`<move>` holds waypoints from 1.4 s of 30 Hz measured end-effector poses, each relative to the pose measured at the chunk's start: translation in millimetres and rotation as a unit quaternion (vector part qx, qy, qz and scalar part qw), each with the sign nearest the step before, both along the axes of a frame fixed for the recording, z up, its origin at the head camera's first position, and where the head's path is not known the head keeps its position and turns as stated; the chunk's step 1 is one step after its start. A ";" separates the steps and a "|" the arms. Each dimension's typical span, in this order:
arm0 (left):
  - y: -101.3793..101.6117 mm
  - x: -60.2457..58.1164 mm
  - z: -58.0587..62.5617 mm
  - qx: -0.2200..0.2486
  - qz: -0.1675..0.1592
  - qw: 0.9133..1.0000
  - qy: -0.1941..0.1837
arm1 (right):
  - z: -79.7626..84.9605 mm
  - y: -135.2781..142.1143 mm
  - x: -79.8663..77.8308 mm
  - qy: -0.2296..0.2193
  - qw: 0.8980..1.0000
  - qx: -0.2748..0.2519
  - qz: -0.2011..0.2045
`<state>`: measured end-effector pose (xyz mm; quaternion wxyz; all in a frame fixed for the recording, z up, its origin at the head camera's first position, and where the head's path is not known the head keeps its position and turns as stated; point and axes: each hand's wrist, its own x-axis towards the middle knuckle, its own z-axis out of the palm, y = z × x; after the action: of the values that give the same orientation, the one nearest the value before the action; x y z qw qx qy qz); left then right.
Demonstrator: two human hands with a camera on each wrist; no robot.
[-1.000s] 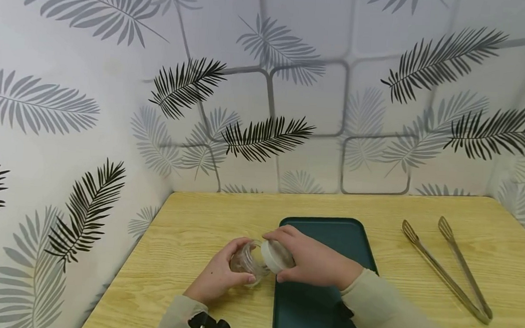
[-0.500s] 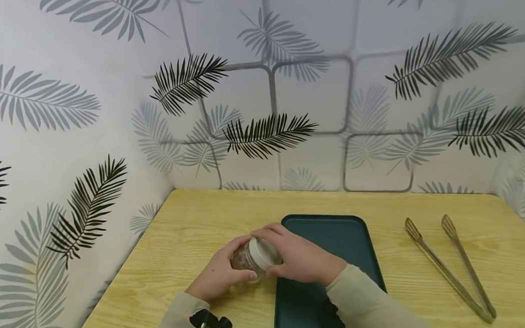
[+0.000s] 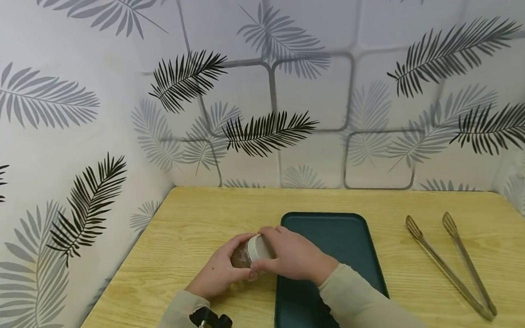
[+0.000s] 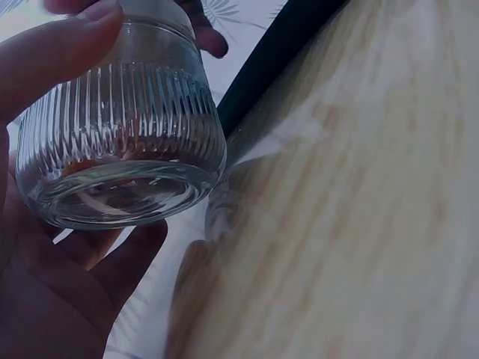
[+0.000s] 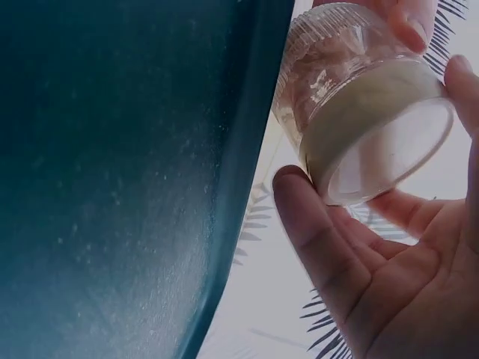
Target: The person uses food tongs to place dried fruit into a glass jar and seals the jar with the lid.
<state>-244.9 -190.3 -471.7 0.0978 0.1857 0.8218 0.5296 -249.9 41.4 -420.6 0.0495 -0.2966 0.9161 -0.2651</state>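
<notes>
A ribbed clear glass jar (image 4: 123, 120) is tilted above the table, its base showing in the left wrist view. My left hand (image 3: 220, 271) grips the jar's body, thumb on the near side and fingers behind. On the jar's mouth sits a cream-rimmed lid (image 5: 378, 112) with a translucent top. My right hand (image 3: 295, 256) holds the lid by its rim, thumb and fingers spread around it in the right wrist view. In the head view the hands hide much of the jar (image 3: 240, 257).
A dark green rectangular tray (image 3: 326, 228) lies on the wood-grain table (image 3: 196, 215), partly under my right forearm. Metal tongs (image 3: 456, 276) lie spread at the right. A leaf-patterned wall (image 3: 299, 156) stands behind the table's back edge.
My right hand has moved left with the lid, bringing it from beside the jar's open mouth onto it. The left hand has stayed around the jar. Tray and tongs have not moved.
</notes>
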 end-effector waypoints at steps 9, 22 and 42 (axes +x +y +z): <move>-0.3 0.7 -1.2 0.003 -0.007 1.000 -0.002 | 2.1 3.2 -0.2 -0.025 0.999 0.021 -0.020; -3.0 -0.1 0.0 0.000 -0.013 1.000 -0.002 | 4.5 15.3 -0.7 0.032 0.992 0.016 0.123; -3.8 -1.9 -3.3 0.004 -0.010 1.000 0.006 | 1.9 -3.0 3.2 -0.022 0.999 0.038 -0.025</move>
<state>-246.8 -194.1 -475.0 0.0973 0.1975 0.8184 0.5308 -246.7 38.4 -418.7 0.0740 -0.2652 0.9316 -0.2372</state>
